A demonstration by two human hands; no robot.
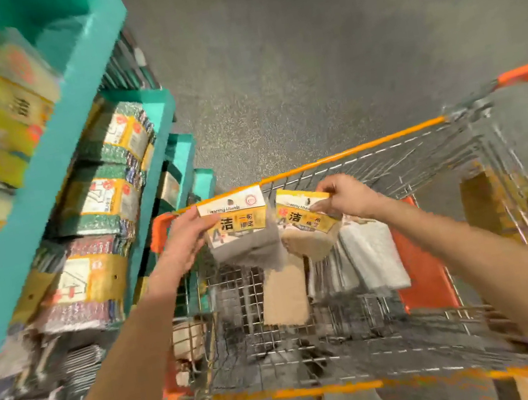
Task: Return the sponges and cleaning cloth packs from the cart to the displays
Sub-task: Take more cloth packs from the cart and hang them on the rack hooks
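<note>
Head cam shows two cleaning cloth packs held up over the cart [352,153]: a grey pack [245,241] and a beige pack [309,234], side by side, edges touching or v. close, above the cart's far end. The person's left hand [188,236] pinches the grey one by its yellow header card, thumb on the front. The right hand [345,197] pinches the beige one at the card's top edge w/ fingertips. So both hands are busy and neither is free.

Risk imo: both grips are on the thin card only, and the cloth bulk hangs below. The right-side grip looks esp. light, so a quick swing toward the teal displays [48,199] could let that pack slip & drop back into the cart or onto the floor [302,55]. The shelves at left are crammed w/ sponge packs [106,197], and it's too blurry to tell where cloths belong, so a wrong slot is a real chance. W/ no spare hand, shoving a pack in could knock neighbours off. In the cart: a loose beige pack [285,296] flat on the wire bottom, and white packs [371,255] by the orange flap [421,261].
</note>
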